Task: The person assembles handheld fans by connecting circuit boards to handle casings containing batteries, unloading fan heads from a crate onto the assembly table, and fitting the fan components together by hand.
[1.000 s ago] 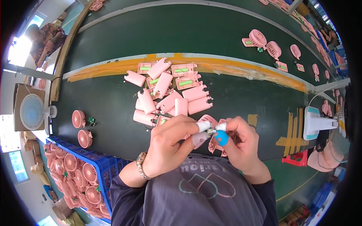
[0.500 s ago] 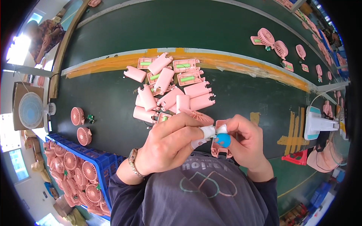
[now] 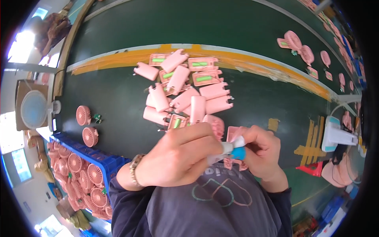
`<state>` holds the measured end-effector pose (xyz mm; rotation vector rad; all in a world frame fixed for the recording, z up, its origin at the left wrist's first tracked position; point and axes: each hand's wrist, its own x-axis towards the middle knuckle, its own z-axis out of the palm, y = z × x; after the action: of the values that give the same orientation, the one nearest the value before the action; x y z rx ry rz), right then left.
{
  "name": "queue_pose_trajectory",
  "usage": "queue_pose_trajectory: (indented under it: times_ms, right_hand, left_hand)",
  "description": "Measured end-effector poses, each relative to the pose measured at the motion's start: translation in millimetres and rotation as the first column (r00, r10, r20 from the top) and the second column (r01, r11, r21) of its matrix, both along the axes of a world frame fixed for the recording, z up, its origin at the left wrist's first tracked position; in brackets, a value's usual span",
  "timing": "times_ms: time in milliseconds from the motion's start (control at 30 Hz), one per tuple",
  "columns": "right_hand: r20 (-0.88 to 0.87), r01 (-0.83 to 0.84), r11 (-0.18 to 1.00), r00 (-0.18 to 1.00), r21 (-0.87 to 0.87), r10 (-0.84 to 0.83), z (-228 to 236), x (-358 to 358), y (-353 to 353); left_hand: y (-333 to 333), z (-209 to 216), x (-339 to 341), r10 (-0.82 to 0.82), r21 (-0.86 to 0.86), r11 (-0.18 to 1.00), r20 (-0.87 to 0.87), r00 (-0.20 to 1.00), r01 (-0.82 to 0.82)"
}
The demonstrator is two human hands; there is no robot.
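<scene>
My left hand (image 3: pixel 183 154) and my right hand (image 3: pixel 258 152) meet at the near edge of the table, their fingertips pinched together. White coverings wrap fingertips of both hands, and a blue cover (image 3: pixel 238 153) sits on a right fingertip. Whatever the pinched fingers hold is too small and hidden to name. Just beyond my left fingers is a pink fan head (image 3: pixel 216 125), partly covered by that hand; whether it is gripped cannot be told. A pink handle shell (image 3: pixel 233 132) shows behind and below the fingertips, close to my shirt.
Ahead lies a pile of pink handle shells (image 3: pixel 181 79), several with green batteries. Two fan heads (image 3: pixel 90 136) rest at left, above a blue crate (image 3: pixel 104 160) full of fan heads. More fan parts (image 3: pixel 293 41) lie far right. A white desk fan (image 3: pixel 335 134) stands right; a person (image 3: pixel 51 33) sits far left.
My hands have come slightly lower with fingertips still together. The pink fan head beside my left fingers has turned to stand more upright. The whole view has shifted a little.
</scene>
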<state>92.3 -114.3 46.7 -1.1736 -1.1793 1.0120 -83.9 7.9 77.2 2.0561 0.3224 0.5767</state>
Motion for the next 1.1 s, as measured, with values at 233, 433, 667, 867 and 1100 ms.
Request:
queue_pose_trajectory:
  times_ms: [233, 433, 667, 867, 1100]
  right_hand:
    - [-0.144, 0.131, 0.959, 0.975, -0.251, -0.171, -3.2, -10.3, 15.1]
    - [-0.008, 0.197, 0.966, 0.98, -0.169, -0.201, -2.3, 17.8, 81.5]
    - [0.491, 0.514, 0.779, 0.606, 0.358, -0.626, -40.1, 95.5, 208.2]
    - [0.694, 0.476, 0.832, 0.495, 0.285, -0.522, -91.5, 101.6, 226.0]
    - [0.878, -0.016, 0.994, 0.471, 0.111, -0.091, -106.5, 18.1, 157.3]
  left_hand:
    - [3.6, -21.7, 0.0, 0.072, -0.094, 0.993, 0.068, 0.995, -0.065]
    - [38.8, -50.4, -47.6, 0.613, -0.096, 0.777, -0.109, 0.782, -0.622]
    - [84.1, -163.9, -236.7, 0.985, 0.78, -0.021, -0.09, -0.145, -0.625]
    - [84.3, -165.5, -223.1, 0.927, 0.731, -0.085, -0.192, -0.323, -0.677]
    - [77.6, -129.7, -207.7, 1.0, 0.466, -0.004, 0.011, 0.001, -0.885]
